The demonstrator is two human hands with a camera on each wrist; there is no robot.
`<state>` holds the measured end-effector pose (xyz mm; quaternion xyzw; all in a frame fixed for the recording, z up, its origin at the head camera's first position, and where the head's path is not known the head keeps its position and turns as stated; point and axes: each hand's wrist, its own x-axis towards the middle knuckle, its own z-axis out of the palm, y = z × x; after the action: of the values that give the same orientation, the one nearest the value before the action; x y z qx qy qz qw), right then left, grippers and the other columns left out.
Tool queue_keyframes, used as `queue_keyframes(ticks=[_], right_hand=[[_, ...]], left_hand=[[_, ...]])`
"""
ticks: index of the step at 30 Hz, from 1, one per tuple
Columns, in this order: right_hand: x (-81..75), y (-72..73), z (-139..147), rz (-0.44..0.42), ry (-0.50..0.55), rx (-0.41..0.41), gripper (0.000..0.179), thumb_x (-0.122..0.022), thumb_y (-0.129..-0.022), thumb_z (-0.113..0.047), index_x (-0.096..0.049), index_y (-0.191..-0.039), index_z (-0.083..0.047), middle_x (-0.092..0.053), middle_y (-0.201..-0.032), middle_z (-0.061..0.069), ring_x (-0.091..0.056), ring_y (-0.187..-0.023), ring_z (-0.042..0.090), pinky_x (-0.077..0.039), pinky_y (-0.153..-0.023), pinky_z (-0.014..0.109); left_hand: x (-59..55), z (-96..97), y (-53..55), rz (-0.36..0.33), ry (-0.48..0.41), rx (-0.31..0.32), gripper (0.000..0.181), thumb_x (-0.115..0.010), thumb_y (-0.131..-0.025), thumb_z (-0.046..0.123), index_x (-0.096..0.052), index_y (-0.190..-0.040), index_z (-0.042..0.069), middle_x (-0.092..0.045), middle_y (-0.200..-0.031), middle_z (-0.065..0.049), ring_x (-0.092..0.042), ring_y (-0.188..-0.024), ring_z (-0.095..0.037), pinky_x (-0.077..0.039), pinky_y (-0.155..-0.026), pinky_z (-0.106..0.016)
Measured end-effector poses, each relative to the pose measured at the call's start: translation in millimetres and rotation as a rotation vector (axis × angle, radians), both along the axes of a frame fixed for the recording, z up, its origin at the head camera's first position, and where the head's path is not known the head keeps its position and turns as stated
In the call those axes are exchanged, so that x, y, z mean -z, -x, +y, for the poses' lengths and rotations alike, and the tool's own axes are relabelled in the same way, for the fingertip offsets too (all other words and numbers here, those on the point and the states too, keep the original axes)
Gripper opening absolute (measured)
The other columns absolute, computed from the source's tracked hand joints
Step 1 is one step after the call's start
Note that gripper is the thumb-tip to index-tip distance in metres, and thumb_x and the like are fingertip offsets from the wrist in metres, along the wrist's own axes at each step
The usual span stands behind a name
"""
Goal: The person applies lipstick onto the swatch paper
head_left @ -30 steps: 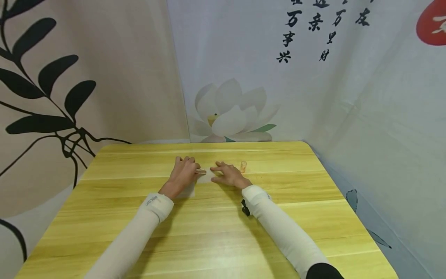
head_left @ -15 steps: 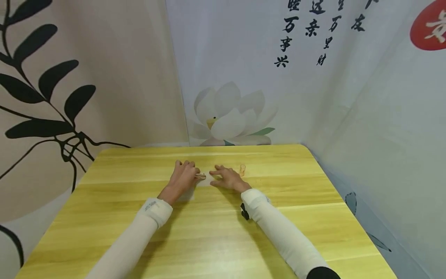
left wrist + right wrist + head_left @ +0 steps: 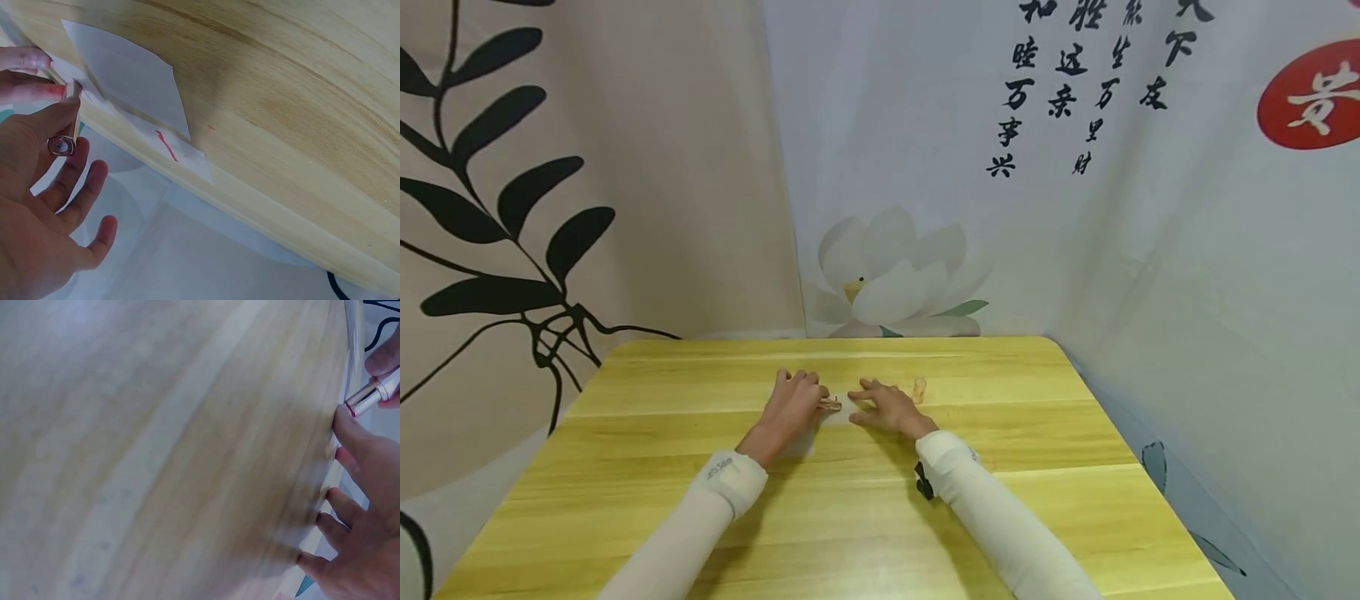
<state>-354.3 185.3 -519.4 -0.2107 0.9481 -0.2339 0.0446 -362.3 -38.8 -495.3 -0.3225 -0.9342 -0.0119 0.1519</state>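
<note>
1. While the left hand (image 3: pixel 793 406) pinches one small shiny tube (image 3: pixel 830 405) between thumb and finger, its other fingers are bent loosely.
2. That tube is low over the white paper (image 3: pixel 131 78), near the far side of one wooden table (image 3: pixel 820 517).
3. One right hand (image 3: pixel 886 408) has its fingers spread, with no grip on anything. One fingertip is right by the tube's end; I can't tell if they touch.
4. Two red marks show: one long line (image 3: pixel 167 146) on the paper and one tiny spot (image 3: pixel 211 127) on the wood.
5. One little orange thing (image 3: pixel 919 390) sits behind the right hand, too small to make out.
6. Part of the paper sticks up, so I can't tell if it's one piece or two.
7. The left hand hides most of the tube from above.
</note>
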Motion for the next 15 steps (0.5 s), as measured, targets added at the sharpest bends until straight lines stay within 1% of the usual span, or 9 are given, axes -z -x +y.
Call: queue_keyframes(ticks=[6, 12, 15], right_hand=[[-0.2, -2.2, -0.7, -0.012, -0.010, 0.002, 0.052, -0.069, -0.102, -0.034, -0.059, -0.148, -0.013, -0.037, -0.164, 0.019, -0.030, -0.153, 0.041, -0.025, -0.119, 0.065], [-3.0, -2.2, -0.5, -0.012, 0.002, 0.006, 0.052, -0.069, -0.102, -0.033, -0.059, -0.148, -0.011, -0.037, -0.163, 0.021, -0.031, -0.152, 0.042, -0.024, -0.119, 0.065], [-3.1, -1.4, -0.2, -0.016, 0.010, 0.005, 0.052, -0.069, -0.102, -0.032, -0.059, -0.148, -0.010, -0.036, -0.163, 0.021, -0.031, -0.152, 0.043, -0.023, -0.119, 0.066]], left_hand=[[1.6, -2.8, -4.2, -0.001, -0.017, 0.006, 0.016, -0.087, -0.086, 0.025, -0.083, -0.100, 0.016, -0.069, -0.093, -0.002, -0.063, -0.088, -0.025, -0.043, -0.089, -0.054], [3.1, -2.8, -4.1, 0.003, -0.043, 0.021, 0.019, -0.087, -0.086, 0.027, -0.084, -0.101, 0.016, -0.071, -0.094, -0.003, -0.064, -0.089, -0.026, -0.043, -0.093, -0.056], [2.8, -2.4, -4.3, 0.010, -0.046, 0.022, 0.019, -0.088, -0.084, 0.027, -0.084, -0.100, 0.016, -0.070, -0.093, -0.003, -0.065, -0.089, -0.026, -0.044, -0.092, -0.057]])
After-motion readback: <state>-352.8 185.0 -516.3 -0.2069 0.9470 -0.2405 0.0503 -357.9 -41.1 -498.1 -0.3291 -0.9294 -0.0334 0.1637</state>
